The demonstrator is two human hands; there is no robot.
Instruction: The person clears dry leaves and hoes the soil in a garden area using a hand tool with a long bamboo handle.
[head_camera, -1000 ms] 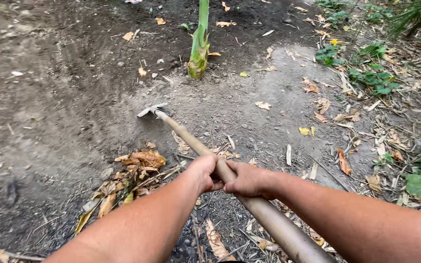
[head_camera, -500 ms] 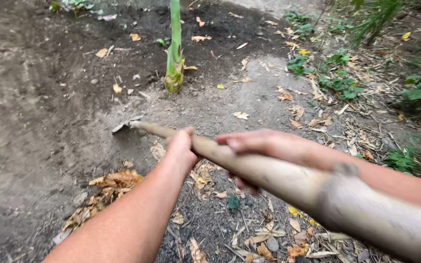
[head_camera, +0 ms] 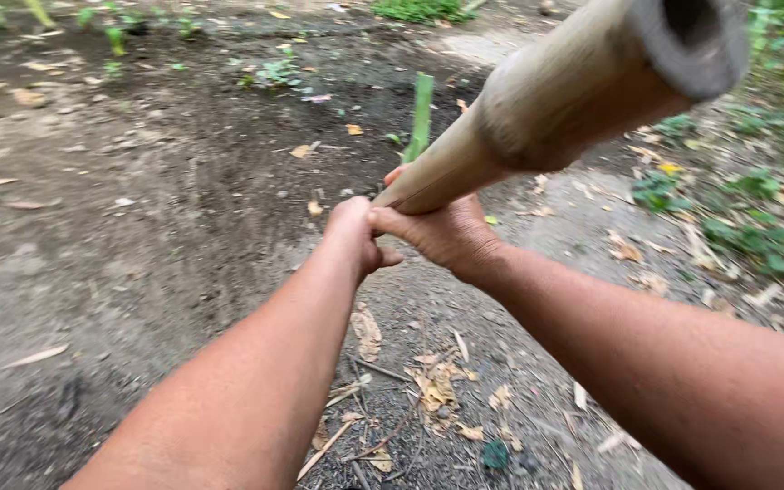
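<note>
Across the whole view lies bare dark soil (head_camera: 138, 227), a little hollowed on the left side, with dry leaves (head_camera: 437, 390) and thin twigs scattered on it near the bottom. Low green weeds (head_camera: 755, 236) grow along the right edge, and more small green plants stand at the top left.

Next in size is the bamboo handle (head_camera: 573, 100). It is thick, pale brown and hollow at its near end, which comes very close to the camera at the top right and looks blurred. From there it slopes down and away toward the middle of the view, where both hands close around it. The far end of the handle is hidden behind the hands, so I cannot tell what is fixed on it.

Both bare forearms reach in from the bottom edge. The right hand (head_camera: 451, 236) is wrapped firmly around the handle, fingers curled over it. The left hand (head_camera: 356, 236) grips just beside it, touching the right one, also closed tight.

Behind the hands, one upright green cut stalk (head_camera: 422, 113) stands in the soil.
</note>
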